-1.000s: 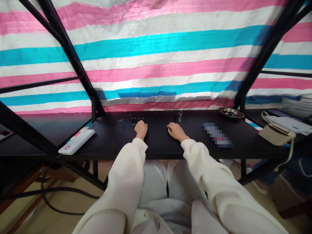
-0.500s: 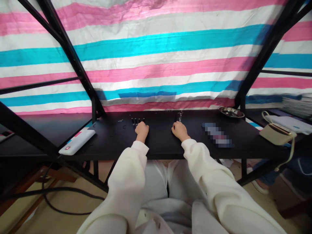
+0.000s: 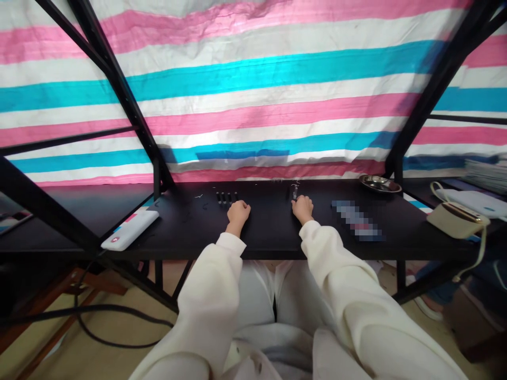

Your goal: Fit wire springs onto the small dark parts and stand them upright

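My left hand (image 3: 239,211) rests on the black table (image 3: 269,232), its fingers curled closed; whatever they hold, if anything, is hidden. Just beyond and left of it stand several small dark cylinders with pale tops (image 3: 224,198), in a short row. To the right, my right hand (image 3: 303,208) is also closed, thumb side toward the middle. A small greyish piece (image 3: 295,192) shows right at its fingertips, too small to name, and I cannot tell whether the fingers grip it. Tiny white curled bits lie near the table's back edge.
On the left lies a white oblong case (image 3: 130,230). A blurred-out item (image 3: 358,221) lies right of my right hand, with a shiny metal dish (image 3: 380,183) behind it. A beige pouch (image 3: 457,219) sits farther right. Black frame posts and a striped sheet (image 3: 269,113) bound the back.
My left hand has drawn slightly right and toward me, uncovering more of the small cylinders. My right hand has shifted a little and its fingers have turned. The whole view has moved slightly.
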{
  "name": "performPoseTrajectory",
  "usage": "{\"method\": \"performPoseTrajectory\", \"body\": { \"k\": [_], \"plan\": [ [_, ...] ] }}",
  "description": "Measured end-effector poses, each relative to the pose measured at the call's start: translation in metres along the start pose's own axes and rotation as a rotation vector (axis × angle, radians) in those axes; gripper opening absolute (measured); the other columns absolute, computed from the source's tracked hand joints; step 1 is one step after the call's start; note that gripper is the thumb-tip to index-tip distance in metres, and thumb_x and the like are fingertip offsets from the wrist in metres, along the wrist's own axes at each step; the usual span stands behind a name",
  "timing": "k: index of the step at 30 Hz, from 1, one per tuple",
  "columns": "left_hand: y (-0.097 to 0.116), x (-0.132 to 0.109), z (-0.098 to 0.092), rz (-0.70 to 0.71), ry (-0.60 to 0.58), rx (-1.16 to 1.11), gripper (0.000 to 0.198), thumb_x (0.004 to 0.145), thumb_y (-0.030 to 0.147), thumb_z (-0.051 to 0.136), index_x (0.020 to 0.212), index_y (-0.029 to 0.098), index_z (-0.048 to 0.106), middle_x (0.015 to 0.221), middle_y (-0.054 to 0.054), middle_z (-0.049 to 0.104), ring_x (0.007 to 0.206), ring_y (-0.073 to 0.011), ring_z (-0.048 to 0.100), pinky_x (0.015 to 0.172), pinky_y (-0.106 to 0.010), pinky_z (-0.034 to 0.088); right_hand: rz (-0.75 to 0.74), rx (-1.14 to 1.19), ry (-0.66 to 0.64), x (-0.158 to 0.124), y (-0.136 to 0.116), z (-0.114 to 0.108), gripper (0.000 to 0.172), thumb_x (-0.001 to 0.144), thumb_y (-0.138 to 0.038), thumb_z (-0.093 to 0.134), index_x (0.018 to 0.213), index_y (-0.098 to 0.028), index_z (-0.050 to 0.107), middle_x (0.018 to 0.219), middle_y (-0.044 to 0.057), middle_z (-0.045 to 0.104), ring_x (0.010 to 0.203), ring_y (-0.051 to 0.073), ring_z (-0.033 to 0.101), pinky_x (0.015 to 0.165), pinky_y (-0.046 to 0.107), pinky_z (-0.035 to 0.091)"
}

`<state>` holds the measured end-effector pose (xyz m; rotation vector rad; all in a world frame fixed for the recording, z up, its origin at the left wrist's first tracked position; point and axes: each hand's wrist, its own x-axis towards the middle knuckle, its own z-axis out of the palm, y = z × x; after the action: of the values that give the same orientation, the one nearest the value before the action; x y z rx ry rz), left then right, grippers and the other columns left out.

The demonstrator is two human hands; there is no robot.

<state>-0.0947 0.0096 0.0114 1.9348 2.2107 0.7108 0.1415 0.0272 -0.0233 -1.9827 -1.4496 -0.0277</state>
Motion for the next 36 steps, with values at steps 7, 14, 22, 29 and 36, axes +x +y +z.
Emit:
{"method": "performPoseTrajectory", "body": {
  "k": [7,14,22,29,36],
  "plan": [
    [0.003,-0.005,0.001,0.088,-0.017,-0.033,0.022,0.078,0.037,0.049,0.077,0.022,0.065,0.082,-0.005,0.067,0.081,-0.0181,0.061,0.067,-0.025,0.043,0.026,-0.025,-0.049,0.012,-0.004,0.001,0.026,0.08,-0.027,0.052,0.097,-0.008,0.058,0.102,0.022,0.056,0.099,0.03,0.052,0.081,0.04,0.039],
    [0.006,-0.008,0.001,0.11,-0.037,-0.058,0.02,0.078,0.036,0.051,0.075,0.023,0.065,0.08,-0.004,0.067,0.079,-0.0172,0.06,0.067,-0.025,0.042,0.014,-0.034,-0.092,0.02,-0.002,0.002,0.028,0.081,-0.029,0.051,0.099,-0.008,0.058,0.103,0.02,0.056,0.1,0.03,0.052,0.081,0.04,0.038],
    [0.004,-0.008,0.002,0.116,-0.03,-0.069,0.02,0.077,0.036,0.051,0.074,0.023,0.065,0.078,-0.003,0.066,0.077,-0.0173,0.061,0.065,-0.025,0.042,-0.037,-0.032,-0.056,0.016,-0.002,-0.001,0.021,0.08,-0.027,0.049,0.091,-0.013,0.061,0.098,0.016,0.056,0.093,0.026,0.053,0.077,0.037,0.039],
    [0.003,-0.008,0.004,0.131,-0.019,-0.079,0.02,0.077,0.037,0.051,0.073,0.023,0.064,0.078,-0.003,0.066,0.076,-0.0167,0.06,0.062,-0.024,0.04,-0.443,0.13,0.051,0.006,-0.01,-0.012,0.021,0.086,-0.026,0.041,0.095,-0.017,0.057,0.111,0.012,0.051,0.099,0.022,0.047,0.083,0.032,0.039],
    [0.004,-0.009,0.002,0.151,-0.045,-0.091,0.02,0.077,0.038,0.052,0.073,0.023,0.065,0.077,-0.002,0.066,0.074,-0.0163,0.06,0.061,-0.024,0.04,-0.507,0.062,-0.055,0.009,-0.008,-0.002,0.016,0.083,-0.022,0.046,0.088,-0.016,0.059,0.12,0.011,0.048,0.098,0.022,0.048,0.081,0.035,0.042]
  ]
}}
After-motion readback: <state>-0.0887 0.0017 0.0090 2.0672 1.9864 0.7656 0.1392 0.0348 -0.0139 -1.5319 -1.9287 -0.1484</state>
